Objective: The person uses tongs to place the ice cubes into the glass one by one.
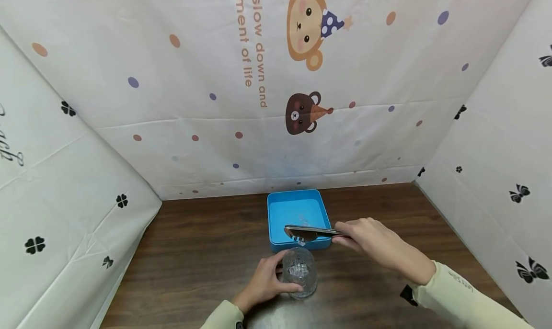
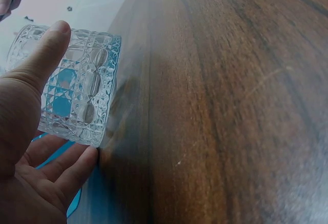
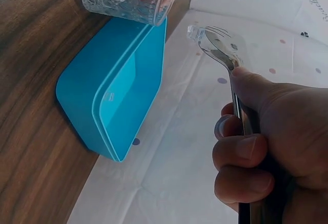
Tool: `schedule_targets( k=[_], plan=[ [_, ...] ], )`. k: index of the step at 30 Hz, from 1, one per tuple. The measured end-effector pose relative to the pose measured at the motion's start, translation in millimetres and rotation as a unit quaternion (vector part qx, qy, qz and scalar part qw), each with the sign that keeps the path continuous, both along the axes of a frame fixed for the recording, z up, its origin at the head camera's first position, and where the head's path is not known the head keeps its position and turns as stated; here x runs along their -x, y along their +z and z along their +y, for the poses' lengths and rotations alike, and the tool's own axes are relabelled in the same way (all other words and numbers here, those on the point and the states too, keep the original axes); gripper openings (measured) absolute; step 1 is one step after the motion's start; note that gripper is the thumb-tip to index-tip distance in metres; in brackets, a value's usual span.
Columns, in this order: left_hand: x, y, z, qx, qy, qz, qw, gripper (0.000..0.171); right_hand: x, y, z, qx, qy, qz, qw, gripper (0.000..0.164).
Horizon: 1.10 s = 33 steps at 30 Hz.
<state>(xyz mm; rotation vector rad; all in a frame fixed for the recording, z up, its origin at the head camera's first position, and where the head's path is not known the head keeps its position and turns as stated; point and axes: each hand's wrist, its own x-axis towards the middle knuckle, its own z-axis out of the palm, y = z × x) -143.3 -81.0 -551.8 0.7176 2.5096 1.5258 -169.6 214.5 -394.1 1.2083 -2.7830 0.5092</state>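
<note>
Right hand (image 1: 373,245) has a solid grip on some metal tongs (image 1: 312,232) in the head view, tips around the near edge of the blue box (image 1: 297,207). Left hand (image 1: 267,278) is curled round a glass (image 1: 302,281) just in front of the box. Left wrist cam: thumb's across one side of the patterned glass, fingertips by the other. Right wrist cam: fingers wrapped round the handles, and a clear chunk (image 3: 193,33) sits at the fork-and-spoon tips, well out past the knuckles.
</note>
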Motion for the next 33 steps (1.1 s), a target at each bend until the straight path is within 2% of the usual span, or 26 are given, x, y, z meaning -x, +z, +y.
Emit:
schedule_targets(
  k=[11,18,33],
  plan=[
    [0.7,-0.5,0.2,-0.003,-0.003,0.005,1.0000,0.084,-2.1,-4.9,-0.7,0.013,0.014,-0.007,1.000,0.029],
    [0.5,-0.2,0.3,0.000,-0.002,0.000,1.0000,0.085,-4.2,-7.5,-2.2,0.002,0.015,-0.008,1.000,0.028],
    [0.2,-0.3,-0.4,0.000,0.001,-0.017,0.9999,0.087,-4.0,-14.1,-2.7,0.002,0.009,0.069,0.998,0.023]
  ],
)
